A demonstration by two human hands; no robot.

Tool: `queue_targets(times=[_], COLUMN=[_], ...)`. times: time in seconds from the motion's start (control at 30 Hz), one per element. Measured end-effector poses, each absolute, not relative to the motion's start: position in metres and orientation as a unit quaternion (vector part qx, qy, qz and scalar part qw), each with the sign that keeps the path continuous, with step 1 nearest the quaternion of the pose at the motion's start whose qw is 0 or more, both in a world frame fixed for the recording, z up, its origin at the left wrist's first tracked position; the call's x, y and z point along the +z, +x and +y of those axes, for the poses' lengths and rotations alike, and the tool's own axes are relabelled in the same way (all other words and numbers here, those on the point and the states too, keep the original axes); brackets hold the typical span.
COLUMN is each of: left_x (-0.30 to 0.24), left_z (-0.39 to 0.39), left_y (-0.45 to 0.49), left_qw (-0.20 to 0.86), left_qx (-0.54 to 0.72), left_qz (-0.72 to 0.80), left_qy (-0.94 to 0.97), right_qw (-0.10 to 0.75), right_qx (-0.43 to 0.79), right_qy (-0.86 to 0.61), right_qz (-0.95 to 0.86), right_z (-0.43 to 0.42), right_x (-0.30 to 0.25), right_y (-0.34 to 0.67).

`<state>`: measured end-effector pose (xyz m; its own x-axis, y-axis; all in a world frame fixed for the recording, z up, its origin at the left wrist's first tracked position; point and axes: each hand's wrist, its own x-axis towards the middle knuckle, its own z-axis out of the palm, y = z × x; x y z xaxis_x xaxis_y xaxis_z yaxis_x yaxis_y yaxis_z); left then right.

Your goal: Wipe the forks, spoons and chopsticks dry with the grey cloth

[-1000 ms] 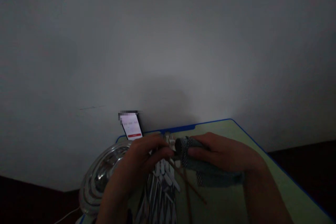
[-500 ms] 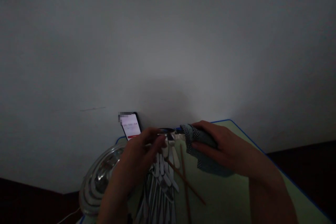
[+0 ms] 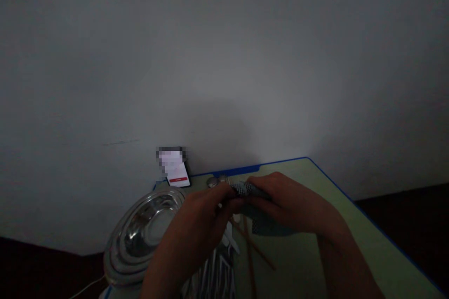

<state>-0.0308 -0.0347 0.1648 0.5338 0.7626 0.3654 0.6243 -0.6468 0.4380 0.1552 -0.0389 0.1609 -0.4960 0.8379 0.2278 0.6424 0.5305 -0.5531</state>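
My right hand is closed round a folded grey-blue cloth with a checked edge. My left hand meets it from the left, its thumb and fingers pinched at the cloth's near end. The shiny metal utensil between my hands is covered by fingers and cloth. Below them on the table lie a bundle of metal cutlery, partly behind my left forearm, and two crossed brown chopsticks. Two rounded metal utensil heads show just beyond my left fingers.
Nested metal bowls stand at the table's left side, partly behind my left arm. A phone with a lit screen leans on the wall at the back. The pale green table has a blue edge.
My left hand has moved right to meet the cloth, and my right hand has shifted slightly left. The metal utensil seen between them before is now hidden.
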Motion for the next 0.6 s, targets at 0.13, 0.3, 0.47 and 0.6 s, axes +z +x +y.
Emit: queue_targets(times=[0.13,0.3,0.47,0.6], left_x=[0.166,0.172,0.171,0.171], left_z=[-0.031,-0.034,-0.029,-0.024], left_y=[-0.030,-0.037,-0.046,-0.050], left_qw=[0.113,0.121,0.144,0.155], left_qx=[0.323,0.365,0.324,0.247], left_qz=[0.424,0.443,0.475,0.482], left_qy=[0.839,0.810,0.805,0.826], right_qw=[0.264,0.277,0.396,0.643], right_qx=[0.195,0.193,0.226,0.348], right_qy=[-0.446,-0.442,-0.451,-0.411], right_qz=[-0.833,-0.831,-0.767,-0.544], right_z=[-0.034,-0.032,-0.029,-0.017], right_x=[0.156,0.154,0.152,0.146], right_y=[0.157,0.158,0.155,0.150])
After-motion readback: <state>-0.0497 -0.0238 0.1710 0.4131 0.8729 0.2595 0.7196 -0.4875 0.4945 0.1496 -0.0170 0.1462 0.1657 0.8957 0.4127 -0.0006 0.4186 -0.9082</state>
